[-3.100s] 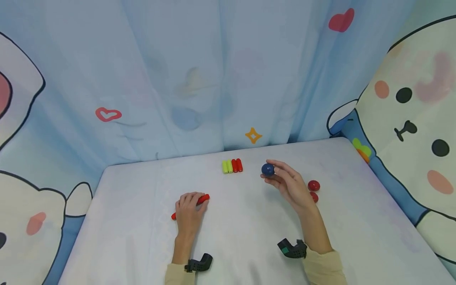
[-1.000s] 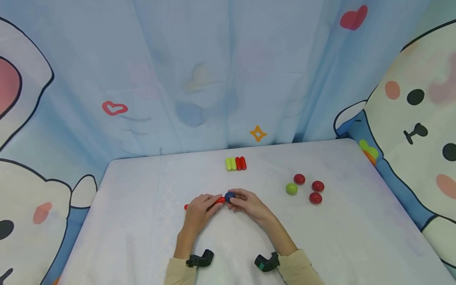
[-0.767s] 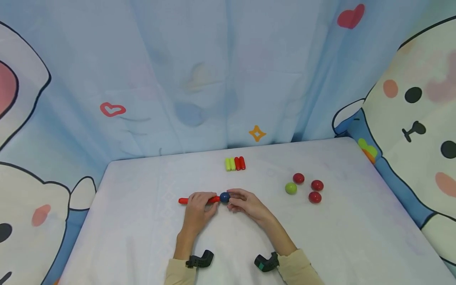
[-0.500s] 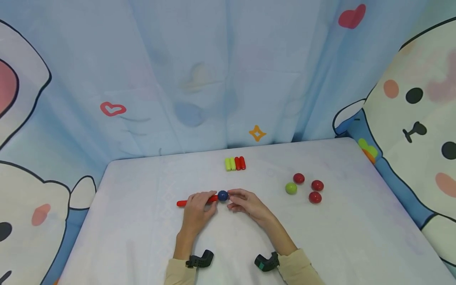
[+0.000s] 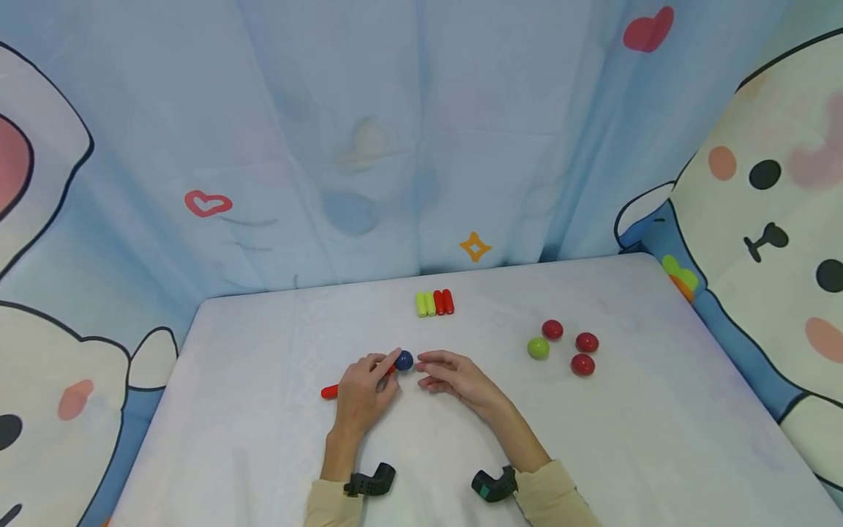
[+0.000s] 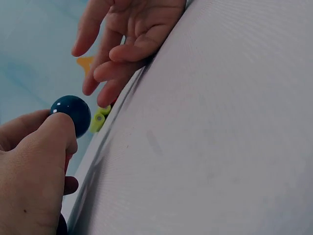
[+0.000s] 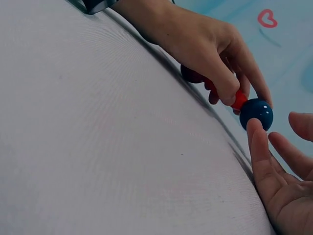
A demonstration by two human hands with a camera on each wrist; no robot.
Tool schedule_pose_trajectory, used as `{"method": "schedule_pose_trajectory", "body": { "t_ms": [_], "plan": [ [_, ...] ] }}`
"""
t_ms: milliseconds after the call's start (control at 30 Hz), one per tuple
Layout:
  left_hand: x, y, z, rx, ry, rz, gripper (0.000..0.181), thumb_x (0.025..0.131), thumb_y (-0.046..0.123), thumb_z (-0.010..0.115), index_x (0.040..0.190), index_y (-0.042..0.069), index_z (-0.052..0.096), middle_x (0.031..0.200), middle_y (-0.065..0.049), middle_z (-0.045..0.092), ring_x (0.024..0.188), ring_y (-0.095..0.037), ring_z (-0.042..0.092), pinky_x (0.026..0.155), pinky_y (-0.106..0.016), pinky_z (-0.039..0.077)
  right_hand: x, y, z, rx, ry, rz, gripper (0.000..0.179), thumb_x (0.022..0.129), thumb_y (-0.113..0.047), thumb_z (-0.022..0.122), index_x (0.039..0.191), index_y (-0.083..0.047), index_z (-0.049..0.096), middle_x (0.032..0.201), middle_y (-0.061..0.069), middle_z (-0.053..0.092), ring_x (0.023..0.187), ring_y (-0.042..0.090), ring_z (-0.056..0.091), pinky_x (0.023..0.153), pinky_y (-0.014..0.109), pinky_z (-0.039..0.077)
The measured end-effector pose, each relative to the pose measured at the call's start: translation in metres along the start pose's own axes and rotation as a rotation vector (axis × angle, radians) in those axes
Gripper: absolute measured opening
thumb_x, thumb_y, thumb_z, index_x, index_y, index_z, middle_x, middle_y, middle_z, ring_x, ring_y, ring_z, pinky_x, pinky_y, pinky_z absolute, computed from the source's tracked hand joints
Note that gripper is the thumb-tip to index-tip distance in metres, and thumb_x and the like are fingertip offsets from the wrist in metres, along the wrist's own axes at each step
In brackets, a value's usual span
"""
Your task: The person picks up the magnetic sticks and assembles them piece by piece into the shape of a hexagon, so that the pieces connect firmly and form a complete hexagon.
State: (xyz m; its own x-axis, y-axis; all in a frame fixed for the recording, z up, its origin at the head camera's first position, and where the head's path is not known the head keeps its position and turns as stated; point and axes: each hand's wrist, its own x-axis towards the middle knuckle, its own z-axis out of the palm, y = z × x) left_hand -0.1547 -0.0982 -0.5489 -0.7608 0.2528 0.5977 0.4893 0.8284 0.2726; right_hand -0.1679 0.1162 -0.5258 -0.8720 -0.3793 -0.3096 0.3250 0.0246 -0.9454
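My left hand (image 5: pixel 361 391) grips a red rod (image 5: pixel 329 392) whose left end sticks out beyond the hand. A glossy blue ball (image 5: pixel 404 360) sits at the rod's right end. The left index finger reaches along to the ball, and in the left wrist view the thumb overlaps the ball (image 6: pixel 77 105). My right hand (image 5: pixel 461 380) is just right of the ball, its fingers loosely bent and holding nothing. In the right wrist view a short red stretch of the rod (image 7: pixel 239 101) shows between left thumb and ball; the rod's middle is hidden by the hand.
Two yellow-green sticks (image 5: pixel 426 304) and two red sticks (image 5: pixel 444 301) lie side by side near the white table's back edge. To the right are a green ball (image 5: pixel 538 348) and several red balls (image 5: pixel 582 364). A blue patterned curtain (image 5: pixel 329 146) hangs behind the table.
My right hand brought the blue ball leftward to the red rod and has let go. Just now my left hand drew rod and ball slightly left, tilting the rod and extending its index finger.
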Motion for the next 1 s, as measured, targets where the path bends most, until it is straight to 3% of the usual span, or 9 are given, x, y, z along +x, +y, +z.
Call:
{"method": "schedule_pose_trajectory", "body": {
  "t_ms": [233, 400, 633, 767, 1000],
  "plan": [
    [0.0008, 0.0008, -0.0006, -0.011, -0.002, 0.03, 0.041, 0.081, 0.016, 0.073, 0.121, 0.022, 0.069, 0.094, 0.001, 0.071, 0.085, -0.015, 0.066, 0.082, -0.034, 0.053, -0.0004, 0.0017, -0.0013, -0.019, -0.039, -0.016, 0.046, 0.096, -0.024, 0.059, 0.136, -0.002, 0.052, 0.132, 0.019, 0.06, 0.099, 0.014, 0.069, 0.088, 0.023, 0.056],
    [0.0, 0.0004, -0.0003, -0.007, -0.015, 0.031, 0.04, 0.082, 0.017, 0.072, 0.121, 0.022, 0.069, 0.096, 0.002, 0.072, 0.087, -0.015, 0.067, 0.085, -0.034, 0.053, -0.0002, 0.0025, -0.0012, -0.026, -0.044, -0.028, 0.046, 0.096, -0.024, 0.059, 0.135, -0.001, 0.052, 0.131, 0.019, 0.061, 0.098, 0.013, 0.069, 0.088, 0.023, 0.056],
    [-0.0002, -0.0009, 0.0001, 0.043, 0.002, 0.024, 0.039, 0.081, 0.012, 0.072, 0.119, 0.023, 0.07, 0.098, 0.002, 0.073, 0.091, -0.017, 0.068, 0.098, -0.046, 0.045, 0.0025, 0.0031, 0.0001, -0.029, -0.023, -0.003, 0.047, 0.097, -0.026, 0.059, 0.137, -0.003, 0.05, 0.129, 0.017, 0.061, 0.097, 0.014, 0.069, 0.087, 0.023, 0.056],
    [-0.0002, -0.0008, 0.0008, 0.044, -0.009, -0.039, 0.04, 0.081, 0.01, 0.071, 0.12, 0.023, 0.069, 0.101, 0.001, 0.072, 0.096, -0.019, 0.067, 0.101, -0.049, 0.043, 0.0022, 0.0025, 0.0003, -0.017, -0.007, 0.001, 0.045, 0.098, -0.024, 0.056, 0.135, -0.001, 0.05, 0.127, 0.018, 0.062, 0.096, 0.014, 0.07, 0.086, 0.023, 0.056],
    [0.0016, 0.002, -0.0011, 0.052, -0.079, -0.24, 0.04, 0.088, 0.018, 0.069, 0.127, 0.024, 0.065, 0.109, -0.002, 0.072, 0.107, -0.021, 0.064, 0.109, -0.051, 0.038, 0.0013, 0.003, -0.0006, -0.003, -0.012, -0.009, 0.045, 0.098, -0.023, 0.056, 0.135, 0.001, 0.05, 0.127, 0.021, 0.061, 0.096, 0.013, 0.07, 0.086, 0.023, 0.056]
  ]
}}
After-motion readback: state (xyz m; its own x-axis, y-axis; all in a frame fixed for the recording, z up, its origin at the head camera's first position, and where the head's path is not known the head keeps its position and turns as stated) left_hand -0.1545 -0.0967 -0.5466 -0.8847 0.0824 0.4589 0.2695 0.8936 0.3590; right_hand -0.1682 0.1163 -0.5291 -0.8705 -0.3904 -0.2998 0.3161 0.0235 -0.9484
